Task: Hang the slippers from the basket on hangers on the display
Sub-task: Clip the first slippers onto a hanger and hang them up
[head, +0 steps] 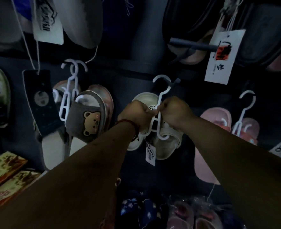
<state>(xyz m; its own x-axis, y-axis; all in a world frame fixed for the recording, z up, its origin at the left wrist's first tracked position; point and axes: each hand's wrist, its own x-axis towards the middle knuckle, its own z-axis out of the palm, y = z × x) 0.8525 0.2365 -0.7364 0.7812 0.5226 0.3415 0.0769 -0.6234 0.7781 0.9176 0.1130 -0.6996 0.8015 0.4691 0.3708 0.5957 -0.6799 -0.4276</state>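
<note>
The left hand (137, 113) and the right hand (174, 113) both hold tight to the white hanger (161, 96) with white slippers (168, 143) on it

White tag (222, 57) hanging upper right; dark tag (38, 103) left; patterned boxes (5, 171) lower left.

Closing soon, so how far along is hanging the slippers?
Done: bear slippers and pink slippers hang on hangers. In hand: left hand and right hand grip the white hanger carrying white slippers, hook near the peg. Left: loose slippers lie below.
</note>
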